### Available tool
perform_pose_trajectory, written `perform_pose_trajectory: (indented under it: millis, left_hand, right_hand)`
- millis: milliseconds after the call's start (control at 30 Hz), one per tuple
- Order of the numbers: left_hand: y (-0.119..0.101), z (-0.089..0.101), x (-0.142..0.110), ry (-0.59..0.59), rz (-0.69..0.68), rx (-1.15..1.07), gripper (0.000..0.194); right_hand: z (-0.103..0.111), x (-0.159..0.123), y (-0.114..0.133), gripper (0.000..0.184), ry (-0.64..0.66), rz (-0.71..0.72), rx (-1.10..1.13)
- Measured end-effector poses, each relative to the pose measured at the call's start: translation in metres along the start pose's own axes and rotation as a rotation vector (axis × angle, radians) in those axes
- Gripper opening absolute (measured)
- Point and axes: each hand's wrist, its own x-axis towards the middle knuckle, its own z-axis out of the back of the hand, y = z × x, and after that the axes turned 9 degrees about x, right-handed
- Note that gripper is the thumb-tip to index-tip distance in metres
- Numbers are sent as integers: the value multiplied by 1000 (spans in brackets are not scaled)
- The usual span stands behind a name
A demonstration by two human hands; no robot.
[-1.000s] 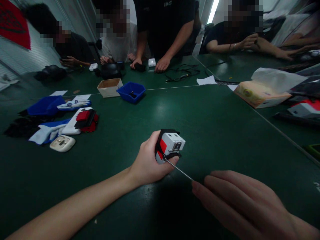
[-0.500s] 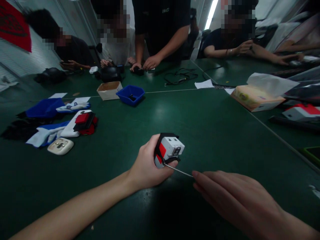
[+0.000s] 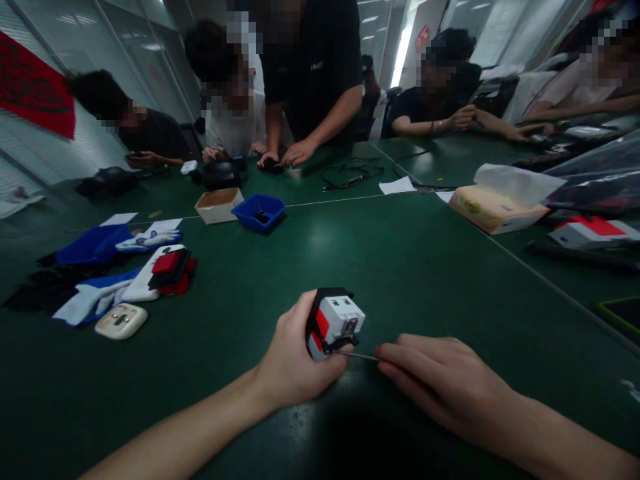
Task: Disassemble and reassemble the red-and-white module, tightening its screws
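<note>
My left hand (image 3: 295,357) is wrapped around a small grey and red boxy device (image 3: 343,315) with a black bracket (image 3: 314,320) fitted round it. The end with two small slots and a metal socket faces up and to the right. My right hand (image 3: 440,377) pinches the outer end of a thin metal hex key (image 3: 363,356) between thumb and fingers. The key's other end meets the bracket's lower corner, close to my left thumb. Exactly how its tip sits there is too small to tell.
Blue trays (image 3: 259,212), a cardboard box (image 3: 219,205), gloves (image 3: 105,293) and a cream-coloured square gadget (image 3: 121,321) lie left. A tissue pack (image 3: 500,205) and another grey-red device (image 3: 595,230) are right. Several people sit or stand across the green table (image 3: 400,280).
The view has tilted up, so things sit lower in it. My right hand has moved slightly leftward, nearer the device, and the hex key lies flatter. My left hand keeps its grip.
</note>
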Motion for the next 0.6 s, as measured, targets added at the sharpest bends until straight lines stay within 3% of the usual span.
perform_pose_trajectory:
  millis: [267, 600]
  left_hand:
    - [5, -1, 1, -61, 35, 56, 49]
    - [9, -2, 4, -81, 25, 24, 51]
  right_hand:
    - [-8, 3, -30, 21, 50, -249, 293]
    - [-26, 29, -43, 26, 113, -111, 263]
